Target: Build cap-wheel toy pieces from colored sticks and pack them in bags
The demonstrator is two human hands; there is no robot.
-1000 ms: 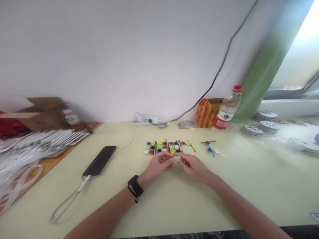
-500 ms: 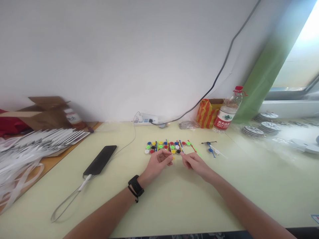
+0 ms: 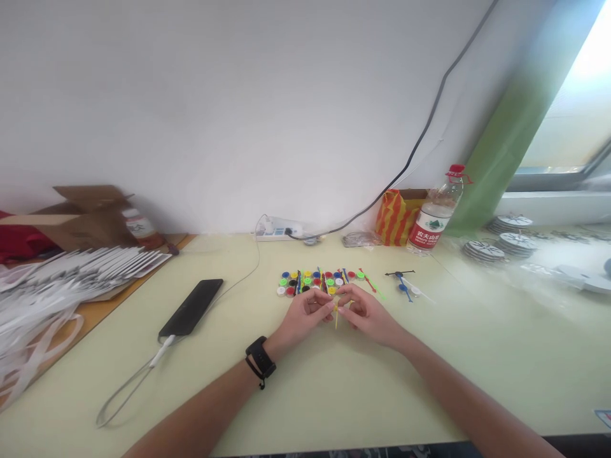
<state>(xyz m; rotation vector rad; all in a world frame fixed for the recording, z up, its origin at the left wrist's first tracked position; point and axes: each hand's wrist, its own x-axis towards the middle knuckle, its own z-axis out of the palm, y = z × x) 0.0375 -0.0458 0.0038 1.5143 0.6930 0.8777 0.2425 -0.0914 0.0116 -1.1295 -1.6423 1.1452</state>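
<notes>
Just in front of the rows of parts, my left hand (image 3: 311,313) and my right hand (image 3: 367,315) meet with their fingertips close together. Both pinch a small yellow plastic piece (image 3: 337,317), whose thin stem points down between the thumbs. Its upper part is hidden by the fingers. Behind the hands lie several small round caps (image 3: 316,282) in many colours, set in rows with thin coloured arrow-shaped pointers among them. A red pointer (image 3: 367,280) lies at the right end of the rows. Further right are a black pointer (image 3: 400,273) and a blue pointer (image 3: 405,291) with round caps.
A phone (image 3: 191,308) on a white cable lies left of the hands. A power strip (image 3: 277,230) stands by the wall. At the back right are a striped bag (image 3: 395,219) and a large bottle (image 3: 432,222). Stacked discs (image 3: 484,250) sit further right.
My right hand has moved left to meet my left hand and now pinches the yellow piece too. The yellow stem now shows pointing down between them. My left hand has hardly moved.
</notes>
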